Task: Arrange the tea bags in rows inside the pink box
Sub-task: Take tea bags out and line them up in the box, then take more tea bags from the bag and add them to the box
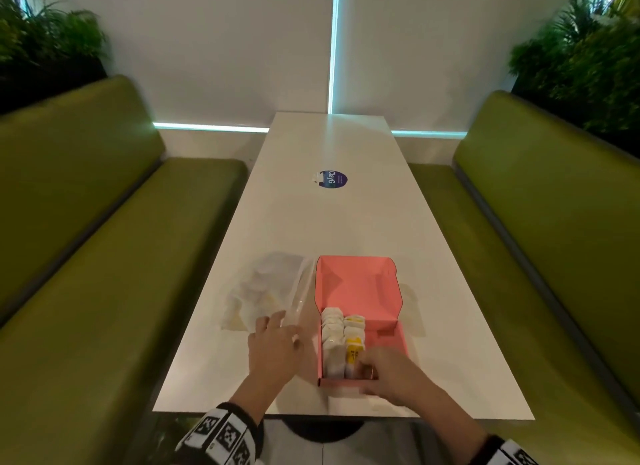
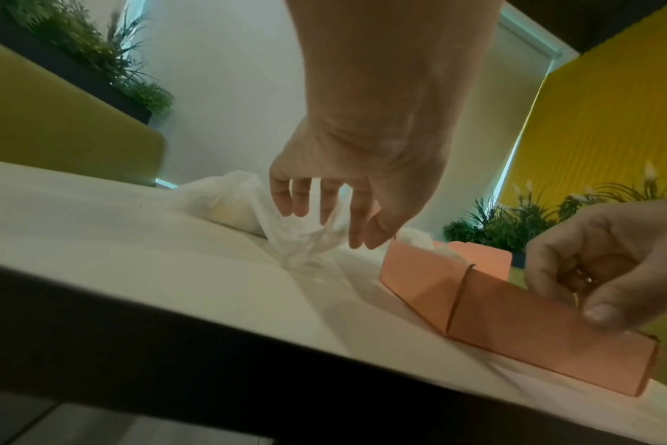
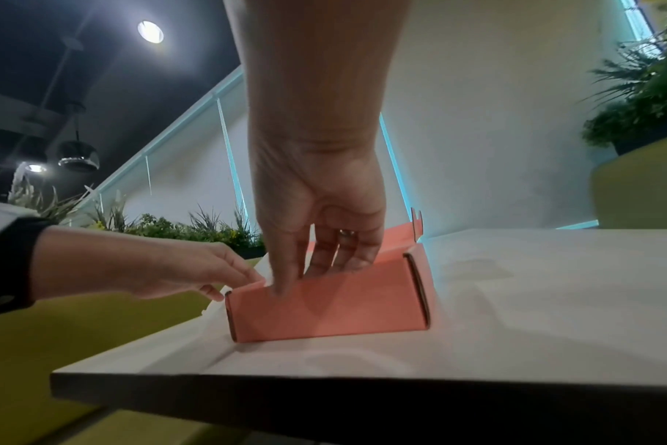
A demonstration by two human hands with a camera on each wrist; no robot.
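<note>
The pink box (image 1: 386, 340) lies open near the table's front edge, its lid (image 1: 356, 284) folded back. Two rows of tea bags (image 1: 341, 340) fill its left part, and the right part is bare. My right hand (image 1: 388, 374) straddles the front wall. The thumb rests outside, and fairly straight fingers (image 3: 343, 253) reach down inside against the nearest yellow-tagged bag (image 1: 354, 352). Their tips are hidden. My left hand (image 1: 273, 343) hovers left of the box with fingers (image 2: 301, 198) hanging loose at the edge of a clear plastic bag (image 1: 263, 288) of tea bags.
The white table (image 1: 329, 222) is long and narrow, with a round blue sticker (image 1: 333, 179) at mid-length. Green benches (image 1: 104, 257) flank it on both sides. The box stands close to the near table edge (image 1: 450, 417).
</note>
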